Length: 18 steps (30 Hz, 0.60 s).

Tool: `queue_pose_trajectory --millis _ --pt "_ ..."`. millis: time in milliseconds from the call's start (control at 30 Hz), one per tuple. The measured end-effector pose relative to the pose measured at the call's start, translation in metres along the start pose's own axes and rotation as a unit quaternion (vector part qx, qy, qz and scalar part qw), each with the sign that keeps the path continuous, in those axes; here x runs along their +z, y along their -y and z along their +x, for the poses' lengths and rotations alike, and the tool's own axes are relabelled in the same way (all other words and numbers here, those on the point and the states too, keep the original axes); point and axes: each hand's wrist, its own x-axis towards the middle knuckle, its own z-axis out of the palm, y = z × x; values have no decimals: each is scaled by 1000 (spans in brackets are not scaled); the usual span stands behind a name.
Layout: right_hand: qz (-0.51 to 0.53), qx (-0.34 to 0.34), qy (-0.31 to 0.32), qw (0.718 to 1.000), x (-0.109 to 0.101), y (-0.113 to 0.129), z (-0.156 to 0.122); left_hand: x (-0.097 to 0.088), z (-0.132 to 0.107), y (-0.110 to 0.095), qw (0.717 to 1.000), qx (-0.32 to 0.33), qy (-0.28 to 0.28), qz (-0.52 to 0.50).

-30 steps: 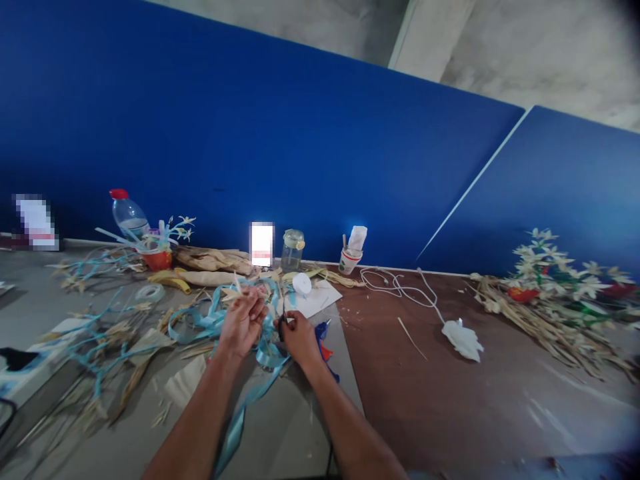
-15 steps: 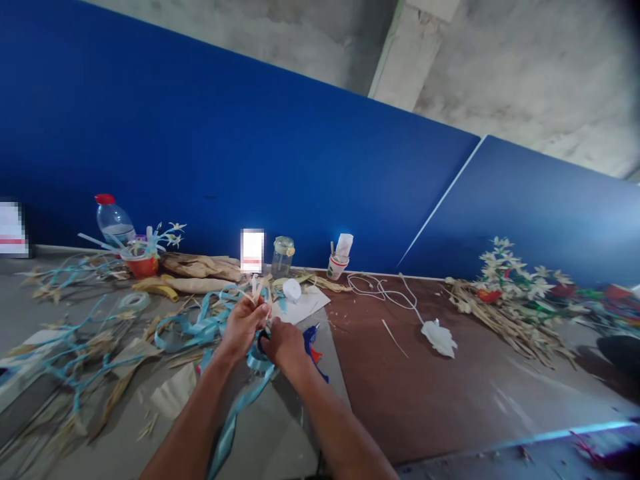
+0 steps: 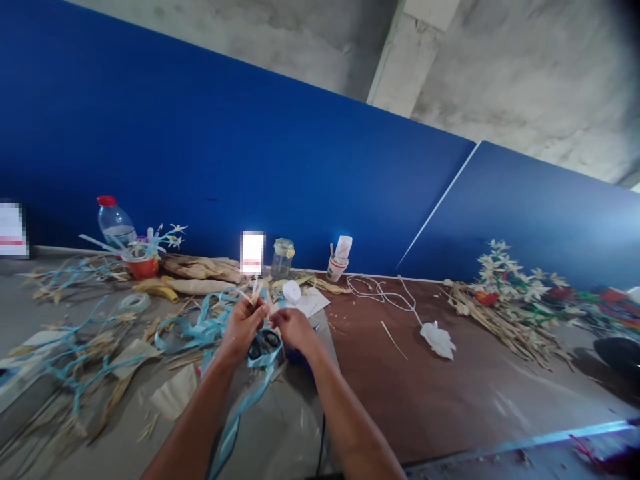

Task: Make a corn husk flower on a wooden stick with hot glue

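Note:
My left hand (image 3: 244, 327) is closed in a pinch around a small bunch of pale husk strips (image 3: 257, 291), whose tips stick up above the fingers. Close beside it on the right, my right hand (image 3: 293, 328) has its fingertips pressed together on the edge of a pale strip. Below and between the hands lie black-handled scissors (image 3: 271, 339), next to a light blue ribbon (image 3: 235, 423) that trails toward the table's front. Partly hidden under my right wrist is a dark blue tool (image 3: 296, 357).
Blue-wrapped stems (image 3: 75, 373) and dried husks spread across the left. A glass jar (image 3: 283, 259), a paper cup (image 3: 337, 269) and a plastic bottle (image 3: 116, 223) stand along the blue partition. A white cable (image 3: 385, 293) and crumpled white tissue (image 3: 438, 339) lie right, before white flowers (image 3: 505, 273).
My right hand has let go of the scissors, which now lie below the hands. It has risen slightly to the right and pinches at a pale strip. My left hand keeps its hold.

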Motion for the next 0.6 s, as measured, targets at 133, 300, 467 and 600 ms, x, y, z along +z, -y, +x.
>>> queue_pose_trajectory --millis 133,300,467,600 --pt "265 50 -63 961 -6 10 -1 3 -1 0 1000 -3 1 24" --pt "268 46 -72 960 -5 16 4 6 -2 6 1000 -8 -4 21" --pt "213 52 -75 973 -5 9 11 9 -3 6 999 -34 9 27" --pt "263 70 -60 960 -9 4 13 13 -6 4 998 -51 15 20"
